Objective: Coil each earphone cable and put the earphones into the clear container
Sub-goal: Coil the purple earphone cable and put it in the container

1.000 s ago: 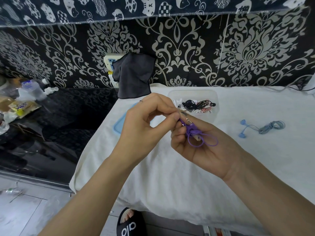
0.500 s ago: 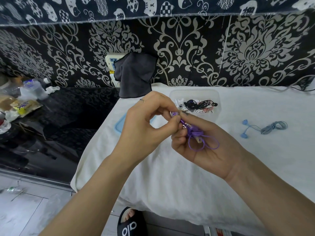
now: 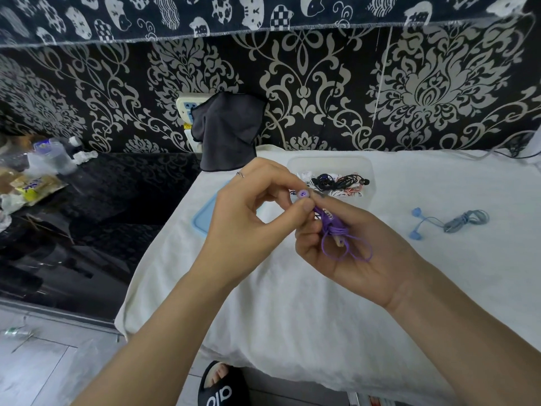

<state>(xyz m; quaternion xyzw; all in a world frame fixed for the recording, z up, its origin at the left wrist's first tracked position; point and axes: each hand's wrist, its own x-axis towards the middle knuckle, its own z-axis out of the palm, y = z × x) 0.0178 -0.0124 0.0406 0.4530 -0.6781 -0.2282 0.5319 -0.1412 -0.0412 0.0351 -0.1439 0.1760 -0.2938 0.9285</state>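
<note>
Since a second ago the left hand [image 3: 248, 218] has pulled the purple earbud end up a bit, so the little round bud now pokes out above the thumb, and the whole view has crept slightly closer.

Right now that left hand pinches the purple earphones [image 3: 333, 230] between thumb and forefinger, just below the bud. The right hand [image 3: 360, 253] has its fingers curled around the wound bundle, with a couple of loose loops hanging over the palm. The bundle's long axis runs from about 10 o'clock, bud end, down to 4 o'clock.

Both hands hover above the white towel [image 3: 292, 303], just in front of the clear container [image 3: 329, 164] at 12 o'clock, which already holds black and what look like white and red earphones, hard to sort out in that tangle. Blue earphones [image 3: 450, 222], cable coiled, lie on the towel at 3 o'clock, well apart. A blue lid [image 3: 202, 218] peeks out behind the left hand at 9 o'clock.
</note>
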